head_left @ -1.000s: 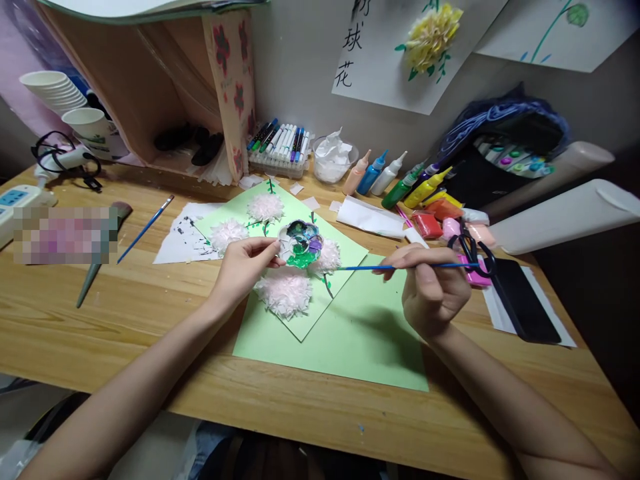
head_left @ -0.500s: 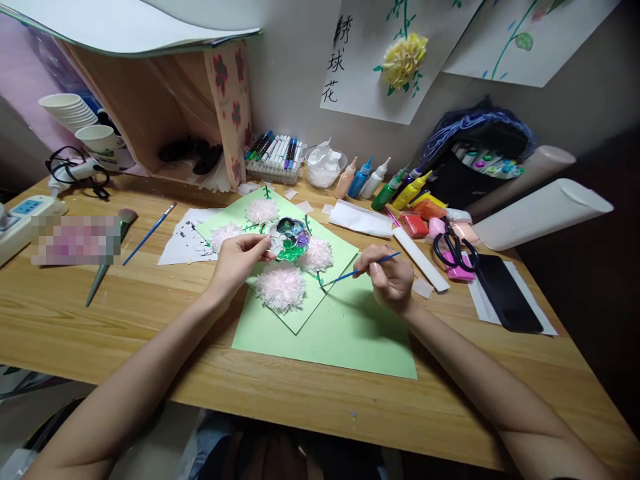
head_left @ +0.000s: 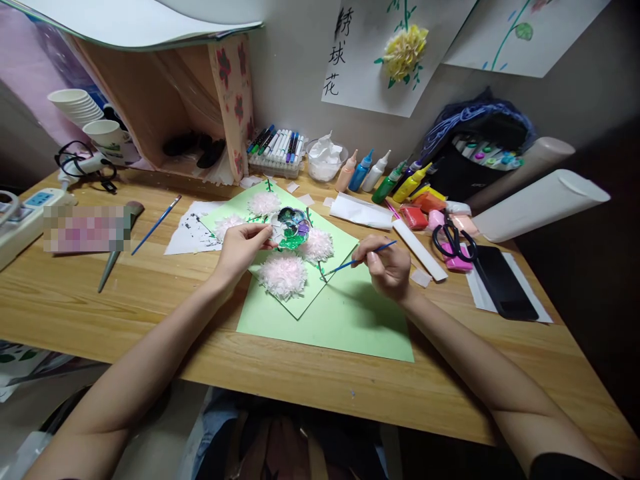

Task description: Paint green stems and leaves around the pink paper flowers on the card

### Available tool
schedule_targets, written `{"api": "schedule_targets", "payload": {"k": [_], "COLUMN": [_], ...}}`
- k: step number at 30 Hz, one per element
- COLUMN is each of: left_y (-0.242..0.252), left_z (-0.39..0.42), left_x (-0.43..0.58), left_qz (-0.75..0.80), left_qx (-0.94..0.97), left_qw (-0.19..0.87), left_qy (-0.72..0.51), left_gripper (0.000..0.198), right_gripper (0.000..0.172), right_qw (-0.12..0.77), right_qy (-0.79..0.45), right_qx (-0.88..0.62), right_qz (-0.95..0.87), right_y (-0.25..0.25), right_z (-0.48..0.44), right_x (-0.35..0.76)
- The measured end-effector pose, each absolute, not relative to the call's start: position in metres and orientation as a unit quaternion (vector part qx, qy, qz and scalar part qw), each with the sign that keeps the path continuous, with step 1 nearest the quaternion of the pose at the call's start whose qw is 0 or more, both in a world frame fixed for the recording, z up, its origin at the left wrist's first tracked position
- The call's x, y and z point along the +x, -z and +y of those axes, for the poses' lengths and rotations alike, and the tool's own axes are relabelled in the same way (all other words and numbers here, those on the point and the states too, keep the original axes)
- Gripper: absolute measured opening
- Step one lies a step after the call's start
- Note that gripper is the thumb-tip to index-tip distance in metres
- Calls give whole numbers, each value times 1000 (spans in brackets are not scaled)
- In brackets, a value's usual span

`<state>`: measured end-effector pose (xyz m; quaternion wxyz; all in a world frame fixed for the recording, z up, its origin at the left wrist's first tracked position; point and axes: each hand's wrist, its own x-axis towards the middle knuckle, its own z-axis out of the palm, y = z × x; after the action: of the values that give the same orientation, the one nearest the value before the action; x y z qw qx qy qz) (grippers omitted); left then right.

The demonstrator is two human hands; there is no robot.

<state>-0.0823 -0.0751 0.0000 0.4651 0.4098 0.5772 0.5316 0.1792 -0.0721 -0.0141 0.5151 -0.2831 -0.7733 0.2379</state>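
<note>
Pinched between the thumb and fingers of my left hand [head_left: 244, 248] is a small flower-shaped paint palette [head_left: 291, 229] with green, purple and dark paint in its wells. It hovers over a light green card [head_left: 315, 283], turned like a diamond. Fluffy pale pink paper flowers [head_left: 283, 274] are on the card, with painted dark stems and small green leaves. My right hand [head_left: 386, 267] grips a thin blue paintbrush [head_left: 363, 257]; its tip is at a stem near the card's right edge. Beneath lies a larger green sheet [head_left: 370, 327].
Several paint bottles [head_left: 373, 175], a marker box [head_left: 277, 152] and a tissue bowl [head_left: 325, 160] line the wall. Black scissors [head_left: 454, 241] and a phone [head_left: 505, 283] lie to the right. A second blue brush [head_left: 156, 225], a wide brush [head_left: 117, 247] and a paint-smudged paper [head_left: 193, 230] lie left.
The view has shifted slightly, so the scene sits a little differently in the frame. My hands keep hold of the palette and paintbrush, with the brush tip still by the same stem.
</note>
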Motion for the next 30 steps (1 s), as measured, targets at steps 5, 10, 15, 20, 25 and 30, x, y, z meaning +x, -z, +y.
{"api": "schedule_targets", "payload": {"k": [5, 10, 15, 20, 25, 30], "left_y": [1, 2, 3, 6, 5, 5], "left_z": [-74, -73, -73, -72, -73, -74], "left_x": [-83, -83, -83, -85, -85, -84], "left_qz": [583, 579, 580, 575, 583, 590], "left_qx": [409, 413, 416, 424, 427, 429], "left_qw": [461, 459, 458, 458, 451, 445], "left_qy": [-530, -533, -530, -529, -524, -520], "left_gripper": [22, 20, 20, 21, 23, 22], "right_gripper": [17, 16, 16, 16, 16, 16], "right_qw": [503, 516, 495, 498, 494, 497], "right_qy": [-220, -213, -192, -201, -198, -197], "right_qx": [-279, -278, -258, -268, -269, -268], "right_qz": [-788, -782, -807, -800, -803, -801], "right_y": [13, 11, 8, 9, 9, 8], "right_z": [-73, -72, -73, -73, -74, -74], "right_x": [181, 180, 179, 180, 179, 180]}}
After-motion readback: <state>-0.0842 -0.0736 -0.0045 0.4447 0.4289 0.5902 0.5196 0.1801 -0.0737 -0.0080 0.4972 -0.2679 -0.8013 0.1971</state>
